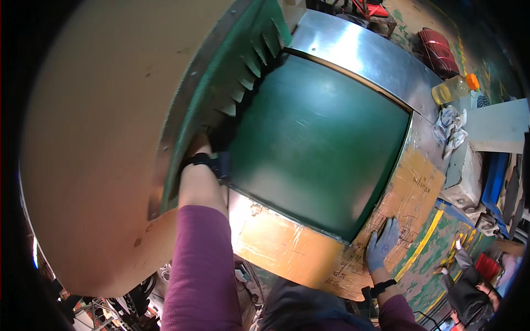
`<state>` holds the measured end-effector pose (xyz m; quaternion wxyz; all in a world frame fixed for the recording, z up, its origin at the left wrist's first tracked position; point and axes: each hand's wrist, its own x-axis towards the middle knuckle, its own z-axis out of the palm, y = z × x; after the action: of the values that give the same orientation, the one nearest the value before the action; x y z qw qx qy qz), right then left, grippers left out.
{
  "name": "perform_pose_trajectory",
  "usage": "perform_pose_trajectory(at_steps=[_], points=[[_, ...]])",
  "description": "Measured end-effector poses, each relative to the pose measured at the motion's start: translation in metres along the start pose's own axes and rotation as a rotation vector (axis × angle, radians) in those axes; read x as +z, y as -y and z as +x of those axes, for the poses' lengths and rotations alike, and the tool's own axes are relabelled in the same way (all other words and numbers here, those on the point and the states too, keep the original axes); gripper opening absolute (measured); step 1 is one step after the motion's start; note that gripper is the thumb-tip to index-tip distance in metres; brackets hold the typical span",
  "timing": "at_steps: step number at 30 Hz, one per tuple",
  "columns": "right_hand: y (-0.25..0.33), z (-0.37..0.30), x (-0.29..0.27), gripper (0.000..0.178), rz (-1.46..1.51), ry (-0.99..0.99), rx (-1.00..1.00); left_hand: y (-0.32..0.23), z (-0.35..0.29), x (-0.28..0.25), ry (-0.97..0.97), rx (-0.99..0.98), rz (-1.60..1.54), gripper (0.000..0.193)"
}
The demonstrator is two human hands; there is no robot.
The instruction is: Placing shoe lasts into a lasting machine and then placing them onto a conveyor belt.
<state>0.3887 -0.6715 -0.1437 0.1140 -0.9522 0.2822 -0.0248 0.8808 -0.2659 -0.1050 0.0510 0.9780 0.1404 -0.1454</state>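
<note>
My left arm reaches under a green rubber flap [194,127] cut into pointed strips along its edge. Of my left hand [202,144] only the part just past the black wrist strap shows; the fingers are hidden behind the flap. Beside it lies a dark green conveyor belt [320,138], sunk between metal and cardboard-covered edges. On the right, my right hand [385,243] wears a grey glove and rests flat on the taped cardboard [415,193], fingers stretched out and holding nothing.
A large tan panel [105,138] fills the left side, with the flap riveted to its edge. Shiny sheet metal [353,47] borders the belt's far side. A bottle with an orange cap [454,89] and a crumpled rag [450,129] are at right. Another person [475,287] is at lower right.
</note>
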Motion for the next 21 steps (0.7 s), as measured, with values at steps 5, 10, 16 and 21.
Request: perform_pose_trajectory(at_steps=[5,10,16,21], points=[[0.018,-0.001,-0.002,0.065,0.004,0.084,0.011,0.073,-0.015,0.0,-0.028,0.078,0.405,0.035],[0.013,0.004,-0.002,0.065,-0.004,0.053,-0.011,-0.001,-0.051,-0.017,-0.124,0.107,0.066,0.037],[0.018,0.005,-0.02,0.061,-0.002,-0.021,-0.042,-0.031,-0.125,0.009,0.614,-0.278,-1.233,0.048],[0.098,0.031,-0.045,0.06,0.813,0.246,0.001,-0.016,-0.245,0.059,0.741,0.094,-1.607,0.049]])
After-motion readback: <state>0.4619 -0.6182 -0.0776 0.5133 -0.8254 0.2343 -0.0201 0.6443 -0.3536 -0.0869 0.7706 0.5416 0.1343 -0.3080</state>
